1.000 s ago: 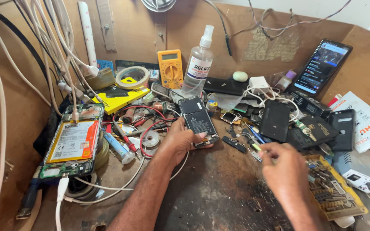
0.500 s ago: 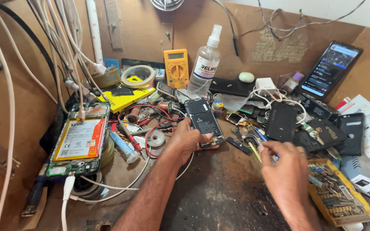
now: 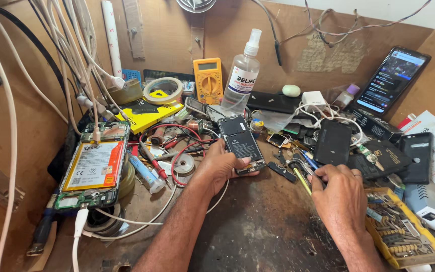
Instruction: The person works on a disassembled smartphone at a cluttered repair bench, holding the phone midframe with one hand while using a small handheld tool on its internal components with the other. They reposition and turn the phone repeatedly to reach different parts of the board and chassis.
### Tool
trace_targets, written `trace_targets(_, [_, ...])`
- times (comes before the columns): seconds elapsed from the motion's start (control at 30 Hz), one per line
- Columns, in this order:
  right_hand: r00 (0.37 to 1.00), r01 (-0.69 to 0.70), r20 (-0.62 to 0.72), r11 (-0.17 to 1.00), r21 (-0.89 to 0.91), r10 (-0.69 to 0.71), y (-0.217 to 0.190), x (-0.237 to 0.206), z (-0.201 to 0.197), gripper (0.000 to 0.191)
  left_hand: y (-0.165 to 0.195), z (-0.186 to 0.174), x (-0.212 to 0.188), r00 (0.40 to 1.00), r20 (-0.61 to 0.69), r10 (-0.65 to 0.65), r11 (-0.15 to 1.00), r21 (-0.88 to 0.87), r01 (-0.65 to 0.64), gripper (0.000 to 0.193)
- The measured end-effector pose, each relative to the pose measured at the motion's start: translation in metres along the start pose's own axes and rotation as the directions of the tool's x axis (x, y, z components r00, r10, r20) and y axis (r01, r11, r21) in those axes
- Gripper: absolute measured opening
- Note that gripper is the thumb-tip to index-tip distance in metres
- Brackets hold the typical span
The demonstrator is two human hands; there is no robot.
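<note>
Head view: the left hand sits just left of centre on the dark bench, its fingers curled around the lower end of an opened phone with its back off. The thumb presses the phone's lower edge, so the grip is closed on it. The phone lies flat, running from the hand toward 12 o'clock.

At 3 o'clock from that hand, the right hand is pinched shut on a thin yellow-handled tool, whose tip points toward 10 o'clock, near the phone but apart from it. A ring shows on one finger.

At 9 o'clock from the left hand, a second opened phone rests on a tape roll, battery facing up, with a white cable plugged into its near end. Between the two phones lie red probe leads and a solder spool.

At 12 o'clock, against the back wall, stand a yellow multimeter and a clear spray bottle, just beside each other. At 1 o'clock a lit phone leans on the wall. At 4 o'clock from the right hand is a yellow tray of small parts.
</note>
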State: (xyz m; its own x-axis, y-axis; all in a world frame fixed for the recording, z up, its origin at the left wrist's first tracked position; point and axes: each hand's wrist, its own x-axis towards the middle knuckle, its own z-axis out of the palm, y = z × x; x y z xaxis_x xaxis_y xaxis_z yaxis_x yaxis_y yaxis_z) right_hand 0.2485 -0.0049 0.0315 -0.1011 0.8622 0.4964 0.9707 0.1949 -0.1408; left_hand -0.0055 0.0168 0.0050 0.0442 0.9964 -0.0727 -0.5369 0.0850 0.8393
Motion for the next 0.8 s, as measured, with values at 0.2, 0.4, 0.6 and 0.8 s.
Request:
trace_targets(0.2, [0.998,-0.008,-0.068,0.999,0.048,0.012,0.001,-0.001,0.002,0.017,0.000,0.001,-0.001,1.000,-0.025,-0.006,1.000,0.012,0.006,0.042])
trace_targets(0.4, [0.952,0.068,-0.303,0.992,0.106,-0.033,-0.003,-0.001,-0.009,0.011,0.000,0.001,-0.001,1.000,-0.015,0.009,1.000,0.003,-0.009,0.047])
trace_targets(0.6, [0.988,0.090,-0.150,0.711,0.697,0.023,-0.019,0.017,-0.009,0.016,-0.002,0.002,0.000,0.999,-0.012,0.041,0.999,0.025,-0.040,0.046])
trace_targets(0.8, [0.981,0.174,-0.056,0.728,0.663,-0.184,-0.046,0.029,0.011,0.032,0.000,0.003,-0.003,0.998,-0.043,0.043,0.999,-0.010,-0.043,0.052])
